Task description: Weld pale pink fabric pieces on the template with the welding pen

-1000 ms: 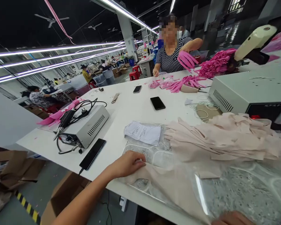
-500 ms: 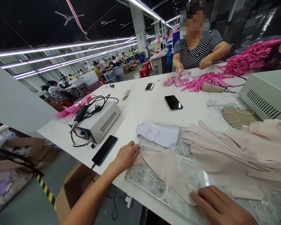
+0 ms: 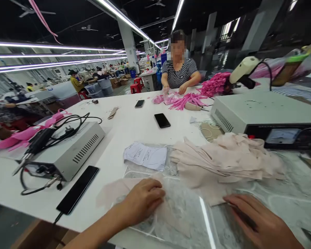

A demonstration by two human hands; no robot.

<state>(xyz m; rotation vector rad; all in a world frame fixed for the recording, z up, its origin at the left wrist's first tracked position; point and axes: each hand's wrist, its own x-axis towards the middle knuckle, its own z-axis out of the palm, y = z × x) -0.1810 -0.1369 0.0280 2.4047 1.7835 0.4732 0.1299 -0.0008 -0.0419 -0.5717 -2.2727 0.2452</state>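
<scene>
My left hand (image 3: pixel 143 200) is closed on a thin, pale pink fabric piece (image 3: pixel 114 192), smeared by motion. Part of the piece trails left of the hand and part hangs below it, above a clear sheet (image 3: pixel 190 193) on a grey mottled surface. At the near corner of a pile of pale fabric pieces (image 3: pixel 209 173), the thumb and fingers of my right hand (image 3: pixel 259 218) pinch an edge. Behind the left hand lies a white paper pattern (image 3: pixel 145 155) with rows of dark marks.
A grey box with a corded hand tool (image 3: pixel 77 148) and a plugged-in phone (image 3: pixel 77 190) lie left. A larger metered unit (image 3: pixel 269 110) stands right. Another phone (image 3: pixel 162 120) lies mid-table. Across the white table (image 3: pixel 129 121), a co-worker (image 3: pixel 180 72) handles pink strips (image 3: pixel 188 100).
My left hand has drawn the fabric piece off its spread position toward the left and near side. My right hand has shifted from that piece to the pile. The view has turned right.
</scene>
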